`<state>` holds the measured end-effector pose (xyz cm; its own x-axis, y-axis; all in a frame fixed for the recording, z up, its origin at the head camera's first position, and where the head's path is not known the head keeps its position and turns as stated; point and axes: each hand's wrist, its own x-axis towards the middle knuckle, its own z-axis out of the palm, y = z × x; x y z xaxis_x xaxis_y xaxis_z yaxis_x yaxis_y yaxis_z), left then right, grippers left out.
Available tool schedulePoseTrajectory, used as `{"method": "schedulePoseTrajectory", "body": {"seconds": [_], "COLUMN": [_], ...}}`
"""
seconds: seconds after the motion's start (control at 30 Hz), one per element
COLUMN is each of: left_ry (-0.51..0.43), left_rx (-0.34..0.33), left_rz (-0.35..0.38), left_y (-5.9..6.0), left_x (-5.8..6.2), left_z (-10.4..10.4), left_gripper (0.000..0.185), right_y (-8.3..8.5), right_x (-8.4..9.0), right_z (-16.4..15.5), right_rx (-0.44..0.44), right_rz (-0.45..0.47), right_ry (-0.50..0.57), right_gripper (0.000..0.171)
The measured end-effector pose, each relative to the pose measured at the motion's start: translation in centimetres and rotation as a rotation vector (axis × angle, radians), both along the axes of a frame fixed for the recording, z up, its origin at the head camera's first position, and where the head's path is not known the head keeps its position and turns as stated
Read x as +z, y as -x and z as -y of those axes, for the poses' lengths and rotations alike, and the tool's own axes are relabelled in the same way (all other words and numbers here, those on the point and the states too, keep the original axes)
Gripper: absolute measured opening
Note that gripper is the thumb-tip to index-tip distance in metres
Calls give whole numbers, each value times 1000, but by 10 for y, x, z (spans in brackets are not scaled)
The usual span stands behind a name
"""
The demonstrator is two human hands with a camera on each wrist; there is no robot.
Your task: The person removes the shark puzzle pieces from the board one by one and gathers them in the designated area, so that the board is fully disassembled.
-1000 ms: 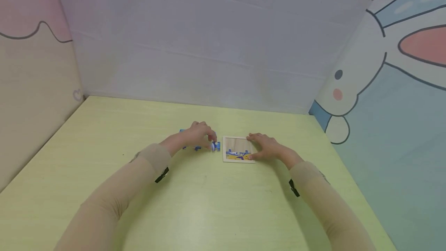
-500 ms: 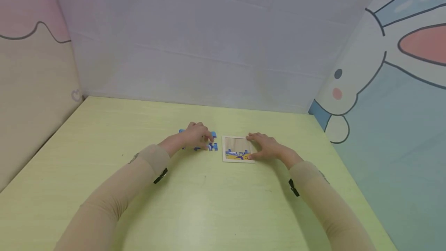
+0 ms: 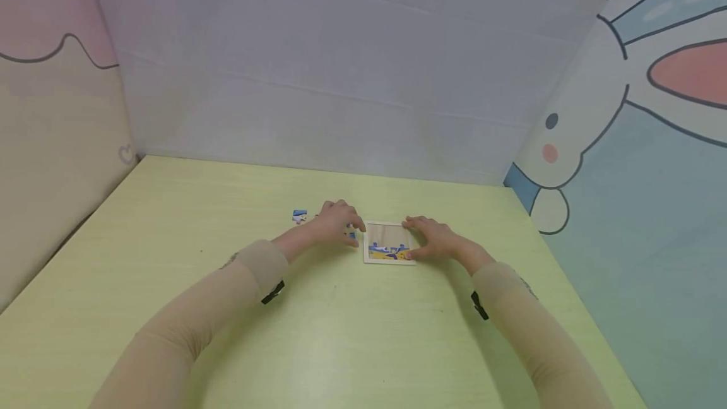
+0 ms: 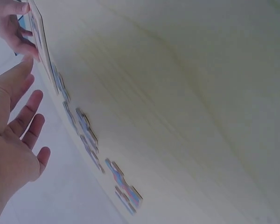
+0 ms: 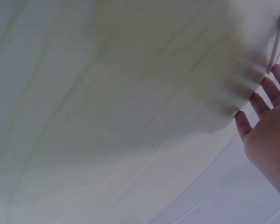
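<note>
A small square wooden puzzle frame point(image 3: 389, 263) lies on the table. Blue and yellow puzzle pieces point(image 3: 380, 254) fill its near part, while bare wood shows in the rest. My left hand point(image 3: 336, 223) hovers over several loose pieces just left of the frame, fingers spread and fingertips close to its left edge. Nothing shows between those fingers in the left wrist view. On the frame's right side my right hand point(image 3: 436, 240) rests with its thumb at the near corner and fingers at the far corner. The palm of the left hand hides some loose pieces.
One loose blue puzzle piece point(image 3: 299, 216) lies behind the left wrist. In the left wrist view, several loose pieces point(image 4: 87, 130) lie flat in a line leading from the frame. A pale yellow-green table point(image 3: 341, 333) meets walls at the back and sides.
The left hand first draws slightly left over the loose pieces, then moves right toward the frame with its fingers more spread. The right hand and the frame stay in place.
</note>
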<state>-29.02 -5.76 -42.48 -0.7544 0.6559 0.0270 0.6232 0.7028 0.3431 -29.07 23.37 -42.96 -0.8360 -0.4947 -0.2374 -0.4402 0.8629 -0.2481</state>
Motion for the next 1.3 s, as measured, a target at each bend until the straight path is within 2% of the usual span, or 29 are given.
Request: {"method": "schedulePoseTrajectory", "body": {"seconds": [0.17,0.43,0.87,1.3], "left_ry": [22,51,57,49], "left_rx": [16,-43,-30,-13], "left_rz": [14,28,59,76], "left_y": [-4,-5,-2,-2], "left_x": [-2,-6,-7,-7], "left_z": [-13,-27,-33,-33], "left_gripper": [37,41,35,34], "right_y": [-1,-1,-5,-3], "right_x": [1,2,7,-5], "right_z": [1,1,5,18], "right_rx": [-5,-12,-20,-90], "right_rz": [13,22,24,-92], "right_ry": [-1,1,16,-49], "right_gripper": [80,79,77,81]}}
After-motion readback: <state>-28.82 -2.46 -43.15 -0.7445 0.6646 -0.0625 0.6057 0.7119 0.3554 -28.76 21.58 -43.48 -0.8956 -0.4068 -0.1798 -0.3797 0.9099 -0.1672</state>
